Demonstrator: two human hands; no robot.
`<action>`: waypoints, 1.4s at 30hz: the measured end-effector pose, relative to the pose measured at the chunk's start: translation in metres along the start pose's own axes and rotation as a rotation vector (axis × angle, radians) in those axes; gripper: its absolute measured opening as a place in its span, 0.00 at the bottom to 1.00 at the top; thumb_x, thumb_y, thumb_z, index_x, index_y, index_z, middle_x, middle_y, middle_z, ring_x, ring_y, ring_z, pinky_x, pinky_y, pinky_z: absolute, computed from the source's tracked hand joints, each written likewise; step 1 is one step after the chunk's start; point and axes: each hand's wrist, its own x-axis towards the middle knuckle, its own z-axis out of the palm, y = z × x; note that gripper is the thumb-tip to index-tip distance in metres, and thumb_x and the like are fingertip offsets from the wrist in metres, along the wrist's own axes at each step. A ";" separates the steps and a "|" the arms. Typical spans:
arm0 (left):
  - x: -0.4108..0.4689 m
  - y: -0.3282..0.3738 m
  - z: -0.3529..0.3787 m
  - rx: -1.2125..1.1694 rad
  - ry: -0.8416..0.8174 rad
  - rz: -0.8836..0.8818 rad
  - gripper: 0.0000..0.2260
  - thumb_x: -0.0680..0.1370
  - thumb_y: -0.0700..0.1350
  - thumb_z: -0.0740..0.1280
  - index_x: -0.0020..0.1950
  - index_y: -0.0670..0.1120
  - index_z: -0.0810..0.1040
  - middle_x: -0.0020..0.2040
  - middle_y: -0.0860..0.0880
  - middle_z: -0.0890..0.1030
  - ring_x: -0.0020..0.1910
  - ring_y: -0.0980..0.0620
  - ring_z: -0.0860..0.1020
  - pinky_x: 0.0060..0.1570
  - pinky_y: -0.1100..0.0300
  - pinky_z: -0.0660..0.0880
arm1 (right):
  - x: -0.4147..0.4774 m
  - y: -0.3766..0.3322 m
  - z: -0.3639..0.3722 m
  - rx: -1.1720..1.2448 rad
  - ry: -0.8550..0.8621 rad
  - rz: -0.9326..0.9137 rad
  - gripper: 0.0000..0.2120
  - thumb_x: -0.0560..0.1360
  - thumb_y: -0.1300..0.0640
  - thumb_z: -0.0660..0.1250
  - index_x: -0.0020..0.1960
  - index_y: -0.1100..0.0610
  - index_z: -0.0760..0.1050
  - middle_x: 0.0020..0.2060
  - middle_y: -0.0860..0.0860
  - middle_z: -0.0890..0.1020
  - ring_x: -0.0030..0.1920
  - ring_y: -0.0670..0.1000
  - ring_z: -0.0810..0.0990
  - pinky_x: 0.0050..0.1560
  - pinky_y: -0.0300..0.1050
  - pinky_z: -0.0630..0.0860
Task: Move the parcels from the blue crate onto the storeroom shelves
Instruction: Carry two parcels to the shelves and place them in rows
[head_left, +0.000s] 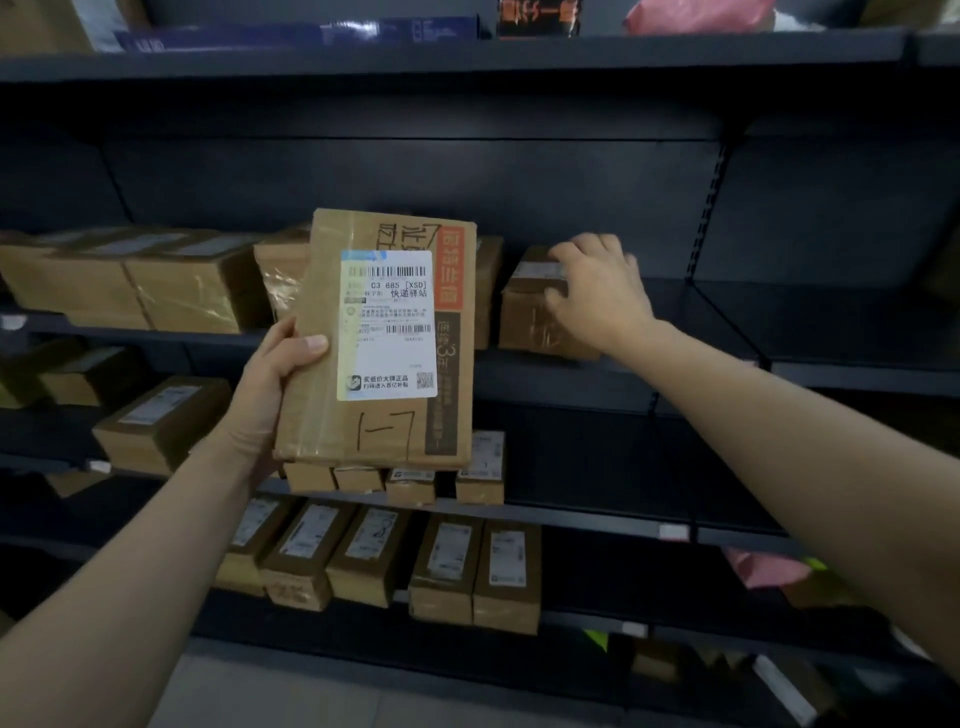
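Observation:
My left hand (275, 384) grips a flat cardboard parcel (322, 291) with a white shipping label, holding it upright in front of the dark shelving. My thumb lies on its front face beside the label. To the right, my right hand (597, 296) is curled over the top and front of a small cardboard box (524, 312) that stands on the middle shelf (701, 358). The blue crate is out of view.
Several cardboard parcels (156, 280) line the middle shelf at left. Rows of small labelled boxes (447, 571) fill the lower shelves. The shelf to the right of my right hand is bare. Pink bags (763, 569) lie at lower right.

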 end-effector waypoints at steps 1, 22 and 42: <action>-0.003 -0.004 -0.005 -0.021 -0.028 -0.028 0.27 0.70 0.48 0.66 0.69 0.51 0.69 0.57 0.44 0.80 0.49 0.47 0.82 0.39 0.51 0.79 | -0.007 -0.005 -0.002 -0.036 -0.004 -0.009 0.21 0.78 0.54 0.62 0.70 0.59 0.68 0.67 0.57 0.71 0.68 0.58 0.64 0.66 0.56 0.63; 0.008 -0.194 0.047 -0.139 -0.158 -0.535 0.36 0.63 0.49 0.74 0.69 0.45 0.69 0.59 0.38 0.80 0.55 0.38 0.80 0.47 0.45 0.79 | -0.107 0.026 0.018 -0.156 -0.523 -0.096 0.22 0.79 0.53 0.63 0.72 0.54 0.67 0.67 0.55 0.73 0.68 0.56 0.68 0.66 0.54 0.67; 0.109 -0.290 0.183 -0.065 -0.178 -0.811 0.26 0.68 0.56 0.71 0.63 0.46 0.76 0.53 0.40 0.83 0.51 0.39 0.82 0.47 0.40 0.79 | -0.070 0.125 0.029 -0.003 -0.167 -0.331 0.17 0.76 0.57 0.58 0.59 0.61 0.79 0.49 0.57 0.82 0.49 0.60 0.80 0.47 0.55 0.78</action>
